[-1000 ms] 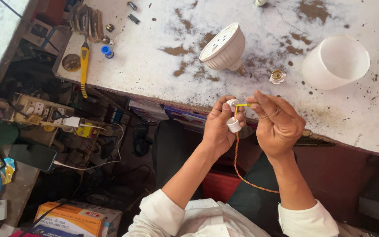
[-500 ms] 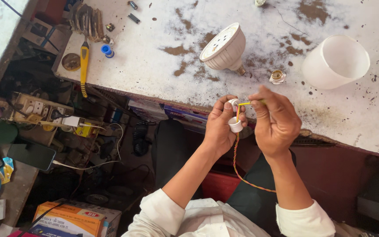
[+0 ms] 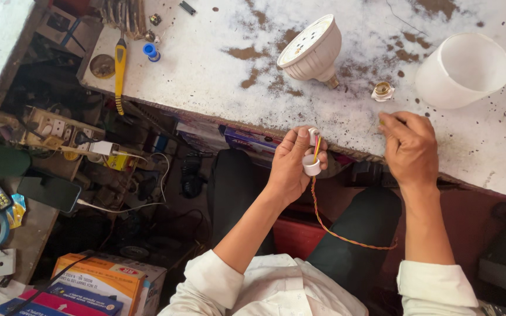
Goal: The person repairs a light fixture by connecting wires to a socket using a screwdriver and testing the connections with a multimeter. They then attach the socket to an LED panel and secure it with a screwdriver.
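My left hand [image 3: 291, 167] is closed on a small white holder [image 3: 312, 165], held just in front of the table [image 3: 206, 64] edge, with my thumb on its upper part. A twisted orange wire [image 3: 335, 231] hangs from the holder and runs down toward 4 o'clock, across my lap. My right hand [image 3: 410, 149] is apart from the left one, at 3 o'clock from it, resting on the table edge with the fingers curled; I cannot tell if it pinches something. At 12 o'clock from my left hand lies the white lamp body [image 3: 311, 50], tilted on its side. A small metal cap [image 3: 382, 90] sits at 11 o'clock from my right hand, and the white dome [image 3: 462, 69] stands at 1 o'clock from it. A yellow screwdriver [image 3: 120, 70] lies far at 10 o'clock.
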